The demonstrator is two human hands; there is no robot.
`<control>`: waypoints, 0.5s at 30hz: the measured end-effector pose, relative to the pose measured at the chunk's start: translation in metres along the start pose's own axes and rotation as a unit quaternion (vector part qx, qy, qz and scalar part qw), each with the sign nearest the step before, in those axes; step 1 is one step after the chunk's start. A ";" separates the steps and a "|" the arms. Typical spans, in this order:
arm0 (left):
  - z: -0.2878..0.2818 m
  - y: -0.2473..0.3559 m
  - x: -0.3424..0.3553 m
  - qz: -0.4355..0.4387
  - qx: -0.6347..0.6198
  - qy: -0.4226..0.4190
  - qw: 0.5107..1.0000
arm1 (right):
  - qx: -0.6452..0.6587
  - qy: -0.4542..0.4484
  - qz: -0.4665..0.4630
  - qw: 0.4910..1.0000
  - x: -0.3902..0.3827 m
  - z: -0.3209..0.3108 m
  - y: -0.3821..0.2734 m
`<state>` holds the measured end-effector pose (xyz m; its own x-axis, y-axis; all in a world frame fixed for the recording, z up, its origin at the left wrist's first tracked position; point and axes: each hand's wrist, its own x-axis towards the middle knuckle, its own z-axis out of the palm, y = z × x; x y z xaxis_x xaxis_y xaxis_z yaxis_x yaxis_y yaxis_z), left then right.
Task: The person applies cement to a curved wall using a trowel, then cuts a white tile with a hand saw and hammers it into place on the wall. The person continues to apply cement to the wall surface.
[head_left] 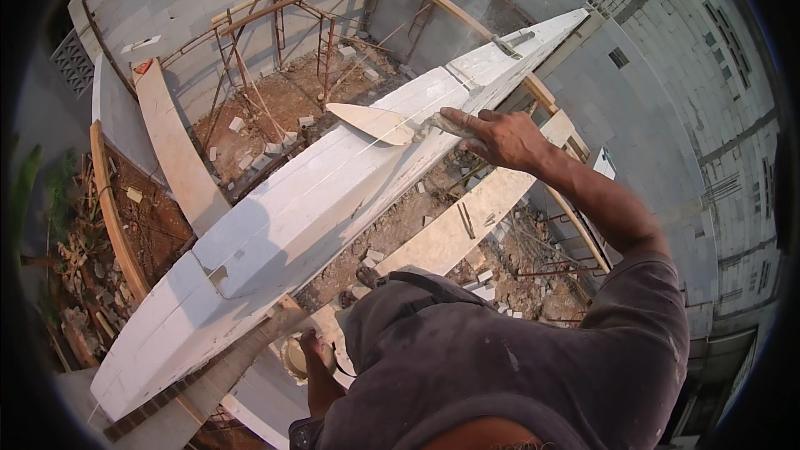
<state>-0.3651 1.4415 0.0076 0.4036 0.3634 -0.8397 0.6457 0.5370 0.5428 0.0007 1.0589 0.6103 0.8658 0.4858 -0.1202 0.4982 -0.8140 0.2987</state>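
My right hand (497, 135) is closed round the handle of a pointed trowel (372, 123), the index finger stretched along it. The trowel's pale, leaf-shaped blade lies over the top of a long white block wall (325, 171). A thin taut string (350, 157) runs along that wall, close to the blade. Low on the left, my left hand (311, 343) is at the rim of a round bucket (295, 358) and seems to grip it. Its fingers are small and partly hidden. What the bucket holds is hard to make out.
Below my body are pale scaffold planks (450, 233) above rubble-strewn ground. Beyond the wall stand red metal scaffold frames (279, 29) and timber beams (437, 2). A long board (171, 137) slopes at the left. Grey block walls (667, 117) rise around.
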 end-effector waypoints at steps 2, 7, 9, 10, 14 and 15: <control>-0.004 0.002 -0.002 -0.057 0.027 0.007 0.998 | -0.012 0.000 -0.112 0.994 -0.004 0.002 -0.007; -0.004 0.007 -0.001 -0.037 0.053 0.022 0.998 | -0.003 0.022 0.215 0.976 -0.017 0.043 0.135; -0.015 0.004 -0.009 -0.042 0.053 0.034 0.997 | -0.041 -0.043 0.224 0.973 -0.015 0.012 0.106; -0.017 0.001 -0.011 -0.050 0.071 0.027 0.996 | -0.012 -0.023 0.182 0.983 -0.015 0.008 0.082; -0.009 0.005 -0.015 -0.126 0.073 0.045 0.988 | -0.018 0.019 -0.102 0.994 -0.013 0.009 0.011; -0.003 0.009 -0.013 -0.112 0.054 0.044 0.991 | -0.040 0.051 -0.162 0.985 -0.010 0.009 0.016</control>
<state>-0.3665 1.4441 0.0235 0.1874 0.3128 -0.9312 0.7799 0.5289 0.3346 0.0003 1.0378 0.6084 0.6515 0.7479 -0.1272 0.7381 -0.5861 0.3342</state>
